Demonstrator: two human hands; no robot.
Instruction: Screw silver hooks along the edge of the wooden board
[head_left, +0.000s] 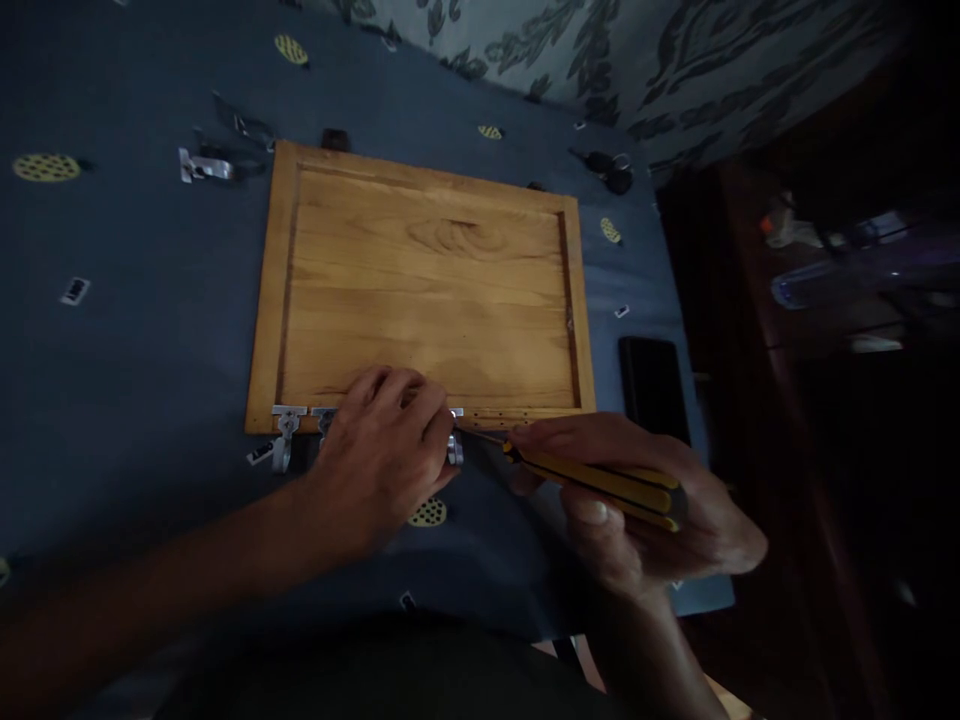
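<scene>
A framed wooden panel (427, 280) lies flat on a blue cloth. Along its near edge sit small metal hooks (287, 430). My left hand (382, 450) rests over that edge with its fingers curled, pinching a metal hook (455, 447) against the wood. My right hand (637, 500) is wrapped round a yellow and black screwdriver (600, 480). The screwdriver's tip points left and meets the hook under my left fingertips. A row of small holes runs along the panel's near rail to the right of the hook.
More metal hardware (206, 165) lies at the far left of the blue cloth (135, 330). A dark phone (652, 385) lies right of the panel, and a set of keys (611, 172) at the far right corner. Dark furniture stands to the right.
</scene>
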